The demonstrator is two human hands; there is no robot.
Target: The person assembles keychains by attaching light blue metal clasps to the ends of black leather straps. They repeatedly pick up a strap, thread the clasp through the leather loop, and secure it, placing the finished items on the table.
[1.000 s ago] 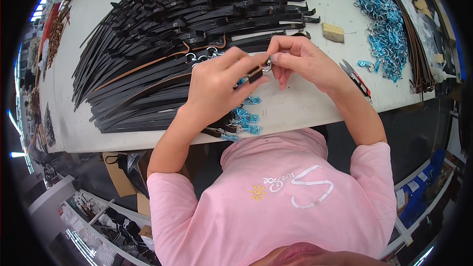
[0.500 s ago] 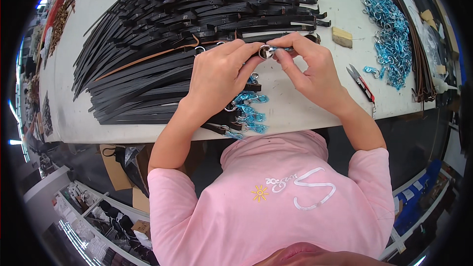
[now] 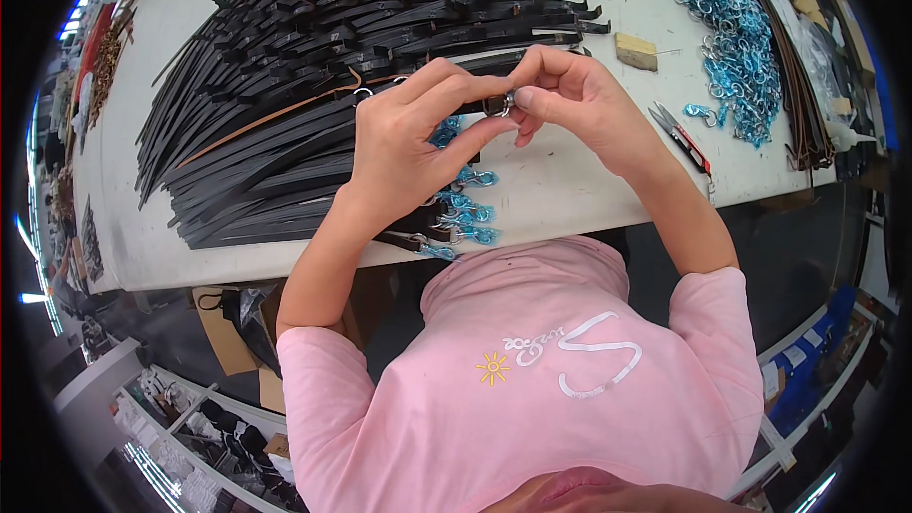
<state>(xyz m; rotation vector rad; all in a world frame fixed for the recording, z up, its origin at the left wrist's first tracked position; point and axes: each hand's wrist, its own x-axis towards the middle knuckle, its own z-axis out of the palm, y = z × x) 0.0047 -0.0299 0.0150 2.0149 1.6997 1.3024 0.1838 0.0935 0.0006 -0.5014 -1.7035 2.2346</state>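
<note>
Black strap [image 3: 493,104] grasped by the fingers of your left hand [image 3: 404,133], metal clasp [image 3: 507,106] by your right hand [image 3: 584,106]; joining seems underway, probably calling next for steady alignment.

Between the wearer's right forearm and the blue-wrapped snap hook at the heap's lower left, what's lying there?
Red-handled scissors lie there on the white table, blades parted and pointing away from the person, as the head view shows.

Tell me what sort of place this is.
Probably a workshop making strap goods: many dark straps spread over a pale worktable, a heap of blue-wrapped metal hooks on the right, and red-handled snips nearby.
</note>
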